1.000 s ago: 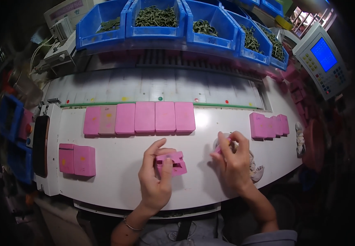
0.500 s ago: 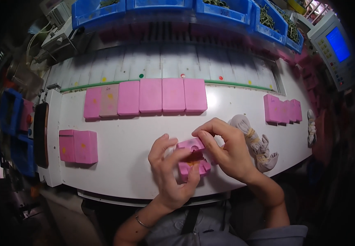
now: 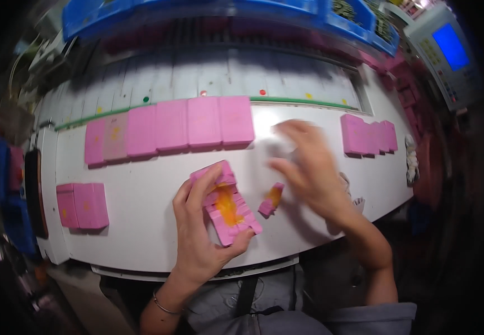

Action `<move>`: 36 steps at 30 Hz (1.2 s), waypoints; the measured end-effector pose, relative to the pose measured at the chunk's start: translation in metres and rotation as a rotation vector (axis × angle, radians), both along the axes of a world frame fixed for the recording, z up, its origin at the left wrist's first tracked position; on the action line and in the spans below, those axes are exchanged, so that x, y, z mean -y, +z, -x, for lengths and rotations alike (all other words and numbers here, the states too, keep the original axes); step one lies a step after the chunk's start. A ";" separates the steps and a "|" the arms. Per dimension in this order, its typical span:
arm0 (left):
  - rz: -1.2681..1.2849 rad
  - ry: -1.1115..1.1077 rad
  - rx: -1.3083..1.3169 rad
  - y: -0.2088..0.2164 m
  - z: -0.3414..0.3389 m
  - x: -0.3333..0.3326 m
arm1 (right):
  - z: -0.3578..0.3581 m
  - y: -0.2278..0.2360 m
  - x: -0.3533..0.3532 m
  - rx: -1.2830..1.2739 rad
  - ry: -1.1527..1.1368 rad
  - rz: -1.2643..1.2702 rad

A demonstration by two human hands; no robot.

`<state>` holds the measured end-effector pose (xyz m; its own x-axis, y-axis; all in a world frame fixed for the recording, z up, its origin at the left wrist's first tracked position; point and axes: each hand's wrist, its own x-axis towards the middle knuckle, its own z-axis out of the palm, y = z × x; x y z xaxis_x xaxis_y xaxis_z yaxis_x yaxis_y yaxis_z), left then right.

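Observation:
My left hand [image 3: 197, 218] grips a pink block-shaped mould [image 3: 217, 215], tilted, its hollow face stained orange-yellow and its sides notched. The fingers press its far end and the thumb its near end. Just right of it, a small loose pink piece [image 3: 272, 200] with an orange patch rests on the white table. My right hand [image 3: 309, 167] is raised beyond that piece and smeared by motion. Thumb and forefinger look apart, with a greyish blur between them that I cannot make out.
Several pink blocks [image 3: 172, 125] stand in a row along the green strip, with two more [image 3: 90, 205] at left and several [image 3: 365, 135] at right. Blue bins [image 3: 197, 8] hang above the back. A control panel [image 3: 443, 53] is at far right. My right forearm partly hides a cloth bundle [image 3: 344, 181].
The pink mould has moved left, turned and spread open in my left hand. A small piece now lies apart from it. My right hand has let go and moved up and away. The view has shifted.

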<state>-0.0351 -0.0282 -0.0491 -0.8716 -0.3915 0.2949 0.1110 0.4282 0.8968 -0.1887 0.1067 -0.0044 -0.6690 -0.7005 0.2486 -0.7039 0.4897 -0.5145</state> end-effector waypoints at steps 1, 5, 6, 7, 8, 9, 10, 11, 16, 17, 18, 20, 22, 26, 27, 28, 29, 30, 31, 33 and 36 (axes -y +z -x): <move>0.058 -0.028 0.046 0.000 0.001 0.002 | 0.002 0.002 -0.023 -0.031 -0.038 -0.081; 0.214 -0.052 0.103 -0.002 0.002 0.004 | -0.006 0.004 -0.073 0.230 -0.031 -0.258; 0.234 -0.058 0.121 -0.003 0.001 0.005 | -0.012 0.011 -0.067 0.337 -0.058 -0.222; 0.258 -0.057 0.139 -0.001 0.000 0.007 | -0.017 0.018 -0.058 0.442 -0.079 -0.184; 0.283 -0.056 0.159 0.000 -0.002 0.008 | -0.021 0.022 -0.049 0.282 0.020 -0.156; 0.294 -0.048 0.169 0.001 -0.003 0.010 | -0.026 0.026 -0.036 0.123 0.120 -0.125; 0.303 -0.051 0.170 0.002 -0.002 0.010 | -0.030 0.029 -0.027 -0.043 0.207 -0.095; 0.312 -0.054 0.172 0.003 -0.001 0.010 | -0.033 0.030 -0.018 -0.169 0.278 -0.020; 0.276 -0.004 0.137 0.003 0.000 0.007 | -0.038 0.014 -0.002 -0.545 0.546 -0.218; 0.257 -0.003 0.138 0.005 0.000 0.007 | -0.037 0.019 -0.002 -0.506 0.556 -0.232; 0.241 -0.003 0.140 0.005 0.000 0.007 | -0.036 0.025 0.001 -0.466 0.566 -0.244; 0.227 -0.011 0.145 0.006 -0.002 0.008 | -0.036 0.028 0.003 -0.453 0.559 -0.213; 0.233 -0.046 0.194 0.009 -0.001 0.009 | -0.035 0.026 0.000 -0.503 0.527 -0.135; 0.254 -0.108 0.269 0.017 0.002 0.014 | -0.039 0.018 -0.002 -0.397 0.574 -0.205; 0.249 -0.108 0.257 0.017 0.002 0.015 | -0.038 0.020 0.000 -0.416 0.565 -0.192; 0.232 -0.097 0.245 0.017 0.002 0.016 | -0.037 0.022 0.002 -0.435 0.556 -0.179; 0.214 -0.086 0.233 0.017 0.001 0.017 | -0.036 0.024 0.004 -0.455 0.546 -0.166; 0.192 -0.068 0.227 0.015 0.001 0.017 | -0.033 0.023 0.006 -0.508 0.524 -0.112; 0.197 -0.069 0.230 0.014 0.002 0.017 | -0.029 0.022 0.006 -0.560 0.502 -0.056; 0.210 -0.081 0.236 0.015 0.006 0.020 | -0.025 0.019 0.007 -0.615 0.552 -0.083; 0.230 -0.057 0.178 0.009 0.006 0.020 | -0.031 0.006 0.008 -0.577 0.551 -0.138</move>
